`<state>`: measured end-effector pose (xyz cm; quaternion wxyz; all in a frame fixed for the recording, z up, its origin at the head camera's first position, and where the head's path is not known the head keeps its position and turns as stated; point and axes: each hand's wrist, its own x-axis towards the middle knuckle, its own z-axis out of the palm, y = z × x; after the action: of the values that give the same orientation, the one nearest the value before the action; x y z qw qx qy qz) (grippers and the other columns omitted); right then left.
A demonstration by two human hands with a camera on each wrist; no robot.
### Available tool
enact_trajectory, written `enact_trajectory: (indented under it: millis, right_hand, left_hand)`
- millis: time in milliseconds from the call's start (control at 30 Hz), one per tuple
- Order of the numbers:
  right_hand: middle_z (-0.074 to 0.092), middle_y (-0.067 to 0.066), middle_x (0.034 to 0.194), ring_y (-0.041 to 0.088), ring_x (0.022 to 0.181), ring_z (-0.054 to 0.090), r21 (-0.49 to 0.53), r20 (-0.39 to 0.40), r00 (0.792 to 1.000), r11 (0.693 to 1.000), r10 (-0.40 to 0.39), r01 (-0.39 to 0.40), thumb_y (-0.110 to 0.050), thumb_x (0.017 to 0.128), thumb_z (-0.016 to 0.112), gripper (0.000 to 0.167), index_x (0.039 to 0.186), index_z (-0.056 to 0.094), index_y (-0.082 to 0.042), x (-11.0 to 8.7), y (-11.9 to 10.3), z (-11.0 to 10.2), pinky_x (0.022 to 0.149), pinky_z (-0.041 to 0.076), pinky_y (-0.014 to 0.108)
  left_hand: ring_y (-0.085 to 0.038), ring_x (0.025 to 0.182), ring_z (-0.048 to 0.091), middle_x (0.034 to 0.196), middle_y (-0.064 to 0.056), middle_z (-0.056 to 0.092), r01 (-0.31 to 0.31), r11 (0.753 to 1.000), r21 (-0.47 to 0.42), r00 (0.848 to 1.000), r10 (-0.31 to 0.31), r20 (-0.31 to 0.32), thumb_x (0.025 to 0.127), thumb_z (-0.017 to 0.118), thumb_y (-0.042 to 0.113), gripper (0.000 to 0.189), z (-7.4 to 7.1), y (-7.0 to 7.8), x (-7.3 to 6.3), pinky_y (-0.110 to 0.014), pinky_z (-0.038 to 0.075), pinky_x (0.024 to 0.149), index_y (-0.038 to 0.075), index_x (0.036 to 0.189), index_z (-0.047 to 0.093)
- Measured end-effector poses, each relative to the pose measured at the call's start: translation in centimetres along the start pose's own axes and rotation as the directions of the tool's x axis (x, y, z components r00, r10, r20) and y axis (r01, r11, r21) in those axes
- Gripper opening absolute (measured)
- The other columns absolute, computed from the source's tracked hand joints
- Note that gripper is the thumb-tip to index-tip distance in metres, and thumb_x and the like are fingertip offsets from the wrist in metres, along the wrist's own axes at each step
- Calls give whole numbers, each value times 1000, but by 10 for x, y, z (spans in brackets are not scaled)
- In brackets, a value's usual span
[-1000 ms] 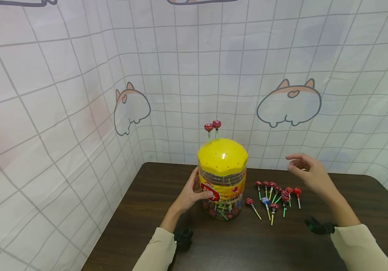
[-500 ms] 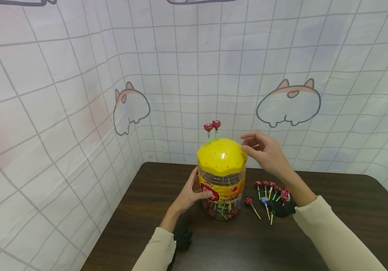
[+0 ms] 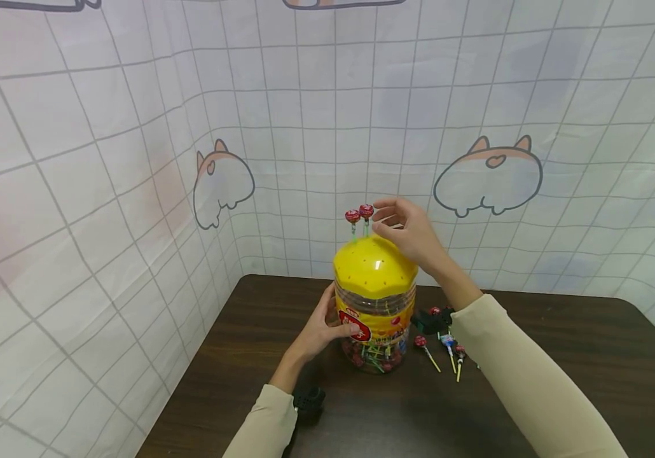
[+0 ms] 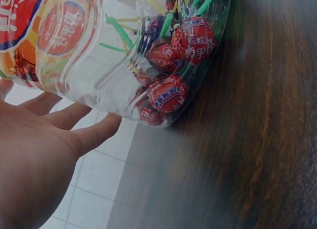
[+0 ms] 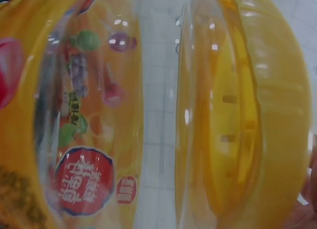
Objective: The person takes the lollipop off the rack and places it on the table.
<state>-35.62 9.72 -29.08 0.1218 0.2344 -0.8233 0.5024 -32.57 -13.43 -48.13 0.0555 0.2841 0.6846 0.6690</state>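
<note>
A clear plastic candy jar (image 3: 381, 329) stands upright on the table, with a yellow domed lid (image 3: 373, 273) full of small holes. My left hand (image 3: 317, 331) grips the jar's left side, thumb across the label. Wrapped lollipops (image 4: 168, 94) lie in the jar's bottom in the left wrist view. Two red lollipops stick up from the lid, a left one (image 3: 353, 217) and a right one (image 3: 366, 210). Just right of the latter, my right hand (image 3: 411, 232) hovers above the lid, fingers loosely bent; whether the fingertips touch it I cannot tell. The right wrist view mostly shows jar and lid (image 5: 280, 115).
On the dark wooden table (image 3: 236, 356), right of the jar, lie a red lollipop (image 3: 420, 341), a blue one (image 3: 448, 341) and others partly hidden by my right sleeve (image 3: 524, 369). A white gridded curtain (image 3: 304, 159) hangs behind the table.
My right hand has moved left from above the loose lollipops, past the lid's right edge, up beside the lollipops standing in the lid. My left hand and the jar have stayed put.
</note>
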Motion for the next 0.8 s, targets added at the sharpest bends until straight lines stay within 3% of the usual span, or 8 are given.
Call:
enact_trajectory:
  millis: [500, 800]
  right_hand:
    - [71, 17, 115, 31, 101, 64, 0, 7, 1000, 1000, 4, -4, -13, 99, 66, 36, 135, 59, -10, 14, 0, 10, 99, 52, 46]
    - [69, 17, 113, 26, 91, 65, 68, -106, 993, 996, -57, 64, -13, 100, 65, 40, 139, 56, -13, 11, -5, 9, 80, 53, 27]
  left_hand:
    - [-27, 133, 53, 153, -11, 45, -7, 1000, 5, 1000, 7, 10, 92, 76, 36, 93, -1, 1, 0, -54, 46, 112, 40, 162, 15]
    - [-28, 134, 53, 152, -11, 46, 4, 1000, 22, 1000, -4, 0, 91, 77, 37, 92, -1, 2, -1, -56, 45, 113, 40, 161, 17]
